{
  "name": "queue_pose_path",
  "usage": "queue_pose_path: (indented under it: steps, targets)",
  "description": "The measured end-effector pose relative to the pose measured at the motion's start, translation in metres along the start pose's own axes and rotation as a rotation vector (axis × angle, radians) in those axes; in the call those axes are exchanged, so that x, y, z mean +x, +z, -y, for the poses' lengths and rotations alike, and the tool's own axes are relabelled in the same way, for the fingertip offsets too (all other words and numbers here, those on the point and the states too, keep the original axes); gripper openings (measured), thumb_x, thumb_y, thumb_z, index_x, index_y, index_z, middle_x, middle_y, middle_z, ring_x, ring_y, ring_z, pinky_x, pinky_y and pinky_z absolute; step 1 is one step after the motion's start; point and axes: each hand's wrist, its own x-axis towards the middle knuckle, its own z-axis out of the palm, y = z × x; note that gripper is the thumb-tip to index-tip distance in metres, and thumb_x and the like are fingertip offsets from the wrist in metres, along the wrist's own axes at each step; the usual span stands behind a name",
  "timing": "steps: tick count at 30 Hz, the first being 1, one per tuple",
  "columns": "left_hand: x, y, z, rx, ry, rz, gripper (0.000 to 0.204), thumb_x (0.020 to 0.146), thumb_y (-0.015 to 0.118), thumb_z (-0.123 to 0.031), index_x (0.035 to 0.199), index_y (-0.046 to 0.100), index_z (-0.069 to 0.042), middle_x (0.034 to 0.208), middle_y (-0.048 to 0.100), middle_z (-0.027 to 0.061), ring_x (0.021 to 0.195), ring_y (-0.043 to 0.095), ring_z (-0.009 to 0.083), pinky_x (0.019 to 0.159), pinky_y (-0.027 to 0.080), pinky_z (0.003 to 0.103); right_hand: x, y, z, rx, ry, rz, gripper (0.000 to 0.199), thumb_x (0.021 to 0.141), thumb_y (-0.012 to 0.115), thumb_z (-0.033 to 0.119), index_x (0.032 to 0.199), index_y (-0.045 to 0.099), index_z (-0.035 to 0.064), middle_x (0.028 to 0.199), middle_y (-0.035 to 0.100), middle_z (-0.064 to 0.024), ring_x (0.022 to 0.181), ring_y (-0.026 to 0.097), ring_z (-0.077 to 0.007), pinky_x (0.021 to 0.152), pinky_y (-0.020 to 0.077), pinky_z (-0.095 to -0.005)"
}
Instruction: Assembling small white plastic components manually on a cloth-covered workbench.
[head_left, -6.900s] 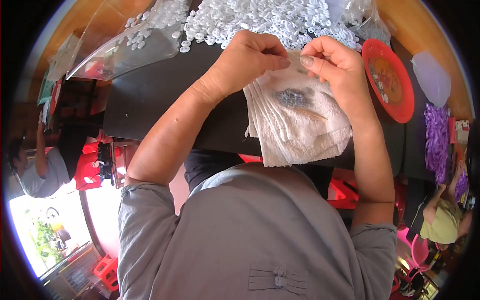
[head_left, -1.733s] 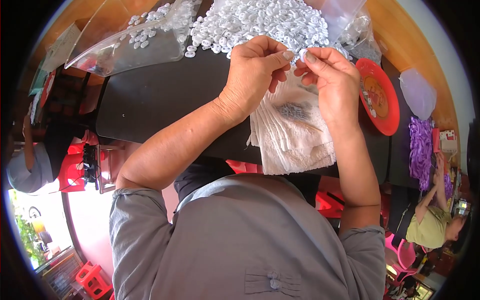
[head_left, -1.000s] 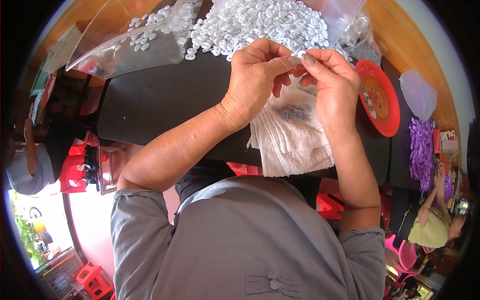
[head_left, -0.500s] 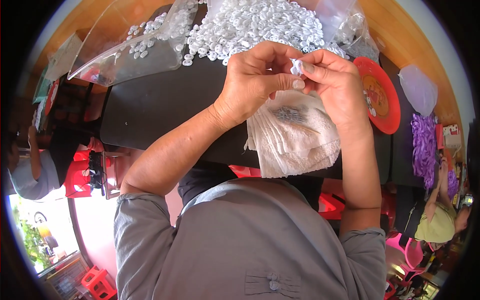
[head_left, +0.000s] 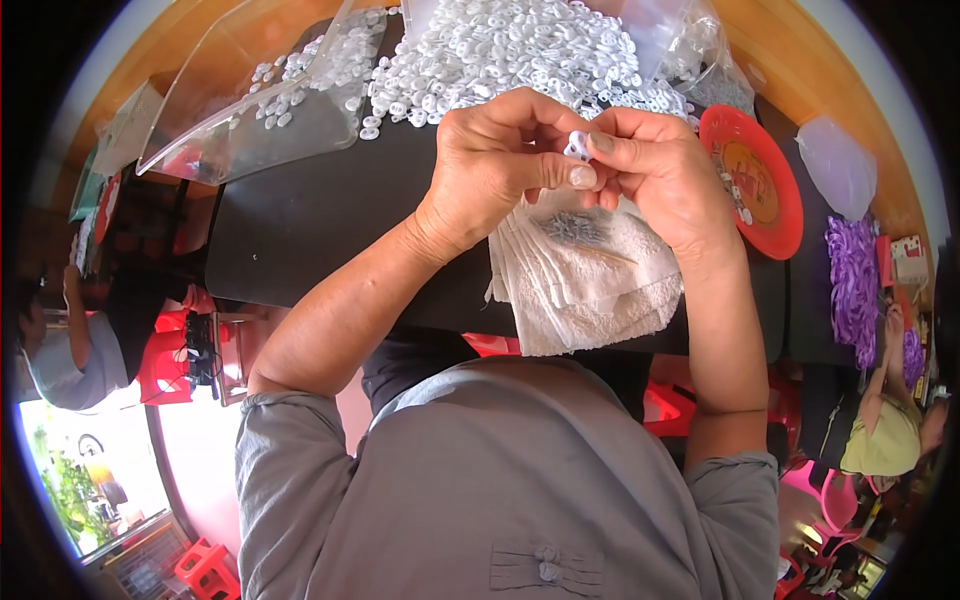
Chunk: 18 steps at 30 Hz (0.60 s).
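A small white plastic piece with dark spots or holes is pinched between the fingertips of my two hands. My left hand is closed on it from the left, thumb beneath and index finger curled over. From the other side, my right hand holds it with thumb and bent fingers. Below the hands lies a folded cream towel, carrying a cluster of thin grey metal bits. Beyond the hands spreads a big heap of similar white oval pieces. Fingers partly hide the held piece.
A clear plastic bin with more white pieces lies at the far left. Right of my hands sit a red plate holding several pieces, a clear bag and purple ribbons. The black table is underneath. Other people sit at both sides.
The white piece has turned between my fingers, and its dark spots now show. Both hands have shifted slightly left; both still grip it.
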Motion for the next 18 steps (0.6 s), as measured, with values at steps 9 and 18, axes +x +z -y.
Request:
queue_pose_path:
  steps: [9, 18]
  targets:
    - [-0.004, 0.004, -0.007, -0.127, -0.042, -0.008, 0.020, 0.075, 0.078, -0.001, 0.090, 0.064, 0.000, 0.076, 0.064, 0.0035, 0.062, 0.057, 0.0055, 0.049, 0.043, 0.018, 0.001, 0.003, -0.009, 0.062, 0.001, 0.030, 0.021, 0.090, 0.063, 0.018, 0.090, 0.061, -0.0036, 0.066, 0.060, -0.0070, 0.052, 0.060, -0.0154, 0.042, 0.0392, -0.0187]
    - [-0.005, 0.003, -0.002, -0.053, 0.001, 0.000, 0.020, 0.075, 0.079, -0.005, 0.088, 0.063, -0.003, 0.075, 0.066, 0.0037, 0.061, 0.056, 0.0036, 0.047, 0.037, 0.017, -0.001, 0.002, -0.010, 0.049, -0.029, 0.090, 0.023, 0.089, 0.064, 0.018, 0.089, 0.060, -0.0040, 0.067, 0.059, -0.0069, 0.051, 0.058, -0.0134, 0.041, 0.0364, -0.0176]
